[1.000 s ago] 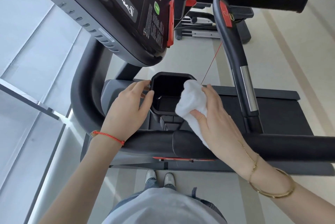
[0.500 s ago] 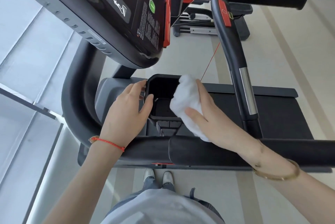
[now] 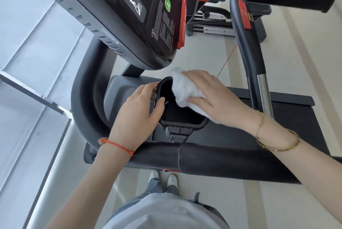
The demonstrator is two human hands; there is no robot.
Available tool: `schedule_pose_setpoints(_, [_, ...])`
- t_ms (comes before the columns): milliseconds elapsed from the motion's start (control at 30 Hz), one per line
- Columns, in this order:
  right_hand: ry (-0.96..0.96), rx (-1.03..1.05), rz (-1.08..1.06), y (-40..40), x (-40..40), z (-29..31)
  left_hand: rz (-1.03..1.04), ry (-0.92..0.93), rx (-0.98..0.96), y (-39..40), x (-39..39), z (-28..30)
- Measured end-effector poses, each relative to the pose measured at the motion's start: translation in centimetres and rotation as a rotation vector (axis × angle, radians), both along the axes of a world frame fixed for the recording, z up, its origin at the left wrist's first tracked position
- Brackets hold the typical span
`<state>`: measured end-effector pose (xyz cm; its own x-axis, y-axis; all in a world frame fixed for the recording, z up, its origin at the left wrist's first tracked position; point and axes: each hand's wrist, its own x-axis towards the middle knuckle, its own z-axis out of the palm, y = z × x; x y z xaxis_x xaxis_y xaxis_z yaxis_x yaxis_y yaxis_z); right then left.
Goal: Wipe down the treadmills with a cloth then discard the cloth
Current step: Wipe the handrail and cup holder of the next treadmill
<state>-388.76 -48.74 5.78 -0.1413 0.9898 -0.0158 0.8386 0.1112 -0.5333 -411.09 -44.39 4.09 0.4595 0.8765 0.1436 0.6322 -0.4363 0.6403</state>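
I look down on a black treadmill with its console above and a padded front bar below. A black cup-holder tray sits between them. My left hand grips the tray's left rim, thumb inside and fingers outside. My right hand holds a crumpled white cloth and presses it onto the tray's far right rim. The cloth covers that corner of the tray.
A curved handrail with a chrome section and a red tab stands to the right. A thin red safety cord hangs near it. The belt deck lies right of the tray. A window wall runs along the left. Another machine stands behind.
My right hand has slid the cloth from the tray's near right side up to its far right corner. My left hand keeps its hold on the left rim.
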Motion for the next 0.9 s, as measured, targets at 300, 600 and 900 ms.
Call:
schedule_pose_setpoints(300, [-0.261,0.039,-0.032,4.7,-1.7,0.2,0.001,-0.014,-0.014,-0.2,0.1,0.0])
schedule_pose_setpoints(600, [-0.077,0.021,-0.079,3.3,0.2,-0.1,-0.003,-0.019,-0.024,-0.1,0.2,0.1])
schedule_pose_setpoints(900, [-0.126,0.058,-0.071,2.9,0.1,-0.4,-0.011,-0.029,-0.019,-0.1,0.1,-0.1])
